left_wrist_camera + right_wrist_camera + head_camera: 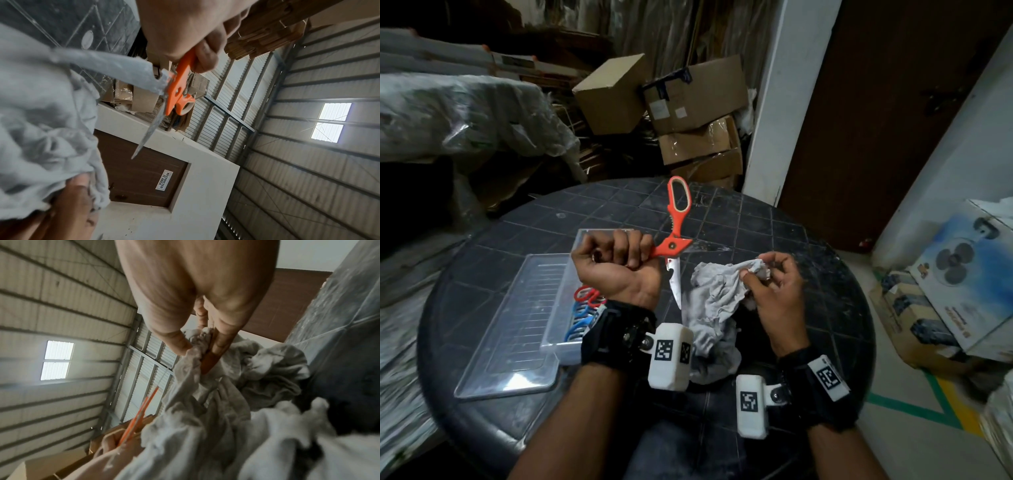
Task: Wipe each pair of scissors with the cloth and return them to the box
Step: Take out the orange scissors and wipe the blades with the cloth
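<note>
Hands: left hand (616,263) grips orange scissors (674,240), spread; right hand (774,291) pinches grey cloth (717,308).

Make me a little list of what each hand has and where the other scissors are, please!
left hand: grips one handle of the orange scissors, open, bare blade pointing down
right hand: pinches the grey cloth
cloth and blade: close together; touching cannot be told
clear box: on the dark round table, open
inside the box: red scissors and blue scissors, handles showing
lid: flat on the table, left of the box
</note>
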`<control>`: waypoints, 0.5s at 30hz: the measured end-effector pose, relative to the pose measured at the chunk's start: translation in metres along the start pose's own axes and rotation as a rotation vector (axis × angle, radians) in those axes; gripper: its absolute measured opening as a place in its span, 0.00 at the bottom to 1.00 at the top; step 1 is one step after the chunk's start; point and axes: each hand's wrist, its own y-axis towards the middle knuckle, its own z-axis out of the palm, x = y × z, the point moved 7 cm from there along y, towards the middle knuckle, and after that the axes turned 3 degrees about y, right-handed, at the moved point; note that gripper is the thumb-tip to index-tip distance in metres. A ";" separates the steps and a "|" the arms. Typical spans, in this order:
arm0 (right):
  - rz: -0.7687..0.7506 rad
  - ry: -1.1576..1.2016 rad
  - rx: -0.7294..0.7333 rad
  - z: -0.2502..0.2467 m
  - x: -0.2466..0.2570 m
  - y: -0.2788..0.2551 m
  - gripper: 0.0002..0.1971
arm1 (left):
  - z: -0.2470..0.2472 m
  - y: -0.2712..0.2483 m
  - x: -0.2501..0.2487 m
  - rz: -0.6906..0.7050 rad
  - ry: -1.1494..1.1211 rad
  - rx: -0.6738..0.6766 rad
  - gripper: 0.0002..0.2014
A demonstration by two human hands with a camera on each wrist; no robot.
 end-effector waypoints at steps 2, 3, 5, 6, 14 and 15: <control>-0.064 -0.054 0.010 -0.003 0.002 0.003 0.19 | 0.000 -0.001 0.003 -0.021 -0.017 -0.004 0.18; -0.088 -0.077 0.013 -0.005 0.003 0.005 0.19 | -0.001 -0.001 0.004 -0.031 -0.024 -0.014 0.19; -0.117 -0.094 -0.008 -0.014 0.003 0.011 0.19 | -0.003 0.001 0.006 -0.040 -0.024 -0.053 0.21; -0.125 -0.090 -0.034 -0.019 0.003 0.015 0.19 | -0.005 0.001 0.007 -0.042 -0.019 -0.079 0.22; -0.087 -0.491 0.021 -0.013 0.001 0.023 0.25 | -0.014 0.005 0.015 -0.060 0.007 -0.211 0.27; -0.125 -0.620 0.027 -0.009 0.002 0.021 0.21 | -0.014 0.005 0.016 -0.067 -0.003 -0.208 0.27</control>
